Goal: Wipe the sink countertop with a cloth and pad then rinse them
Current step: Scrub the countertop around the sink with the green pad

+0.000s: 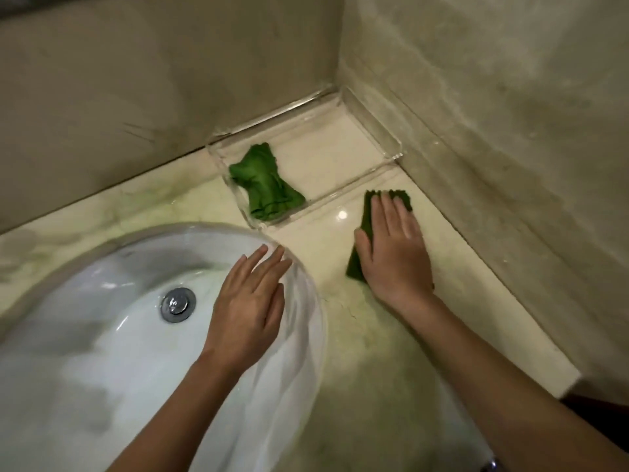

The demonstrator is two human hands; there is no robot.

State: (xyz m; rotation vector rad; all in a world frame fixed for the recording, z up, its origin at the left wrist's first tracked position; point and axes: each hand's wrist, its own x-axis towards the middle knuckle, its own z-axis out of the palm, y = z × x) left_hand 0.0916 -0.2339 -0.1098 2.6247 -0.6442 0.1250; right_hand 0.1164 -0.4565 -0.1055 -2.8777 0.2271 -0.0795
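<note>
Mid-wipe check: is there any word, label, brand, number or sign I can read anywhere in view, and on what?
None: no text can be read in this view.
The pad, cloth, tray, sink and countertop show no print or label.
The drain shows only glare; whether it bears a stamp is too blurred to tell.

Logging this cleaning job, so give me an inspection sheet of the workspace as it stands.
Surface: pale marble countertop, glossy, one light glare.
Job's things: green pad flat on countertop under right hand; green cloth bunched in clear tray.
Clutter: nothing seen.
Grips: right hand flat on pad; left hand open over sink rim, holding nothing.
Cables: nothing seen.
Surroundings: white sink with metal drain; wall corner.
</note>
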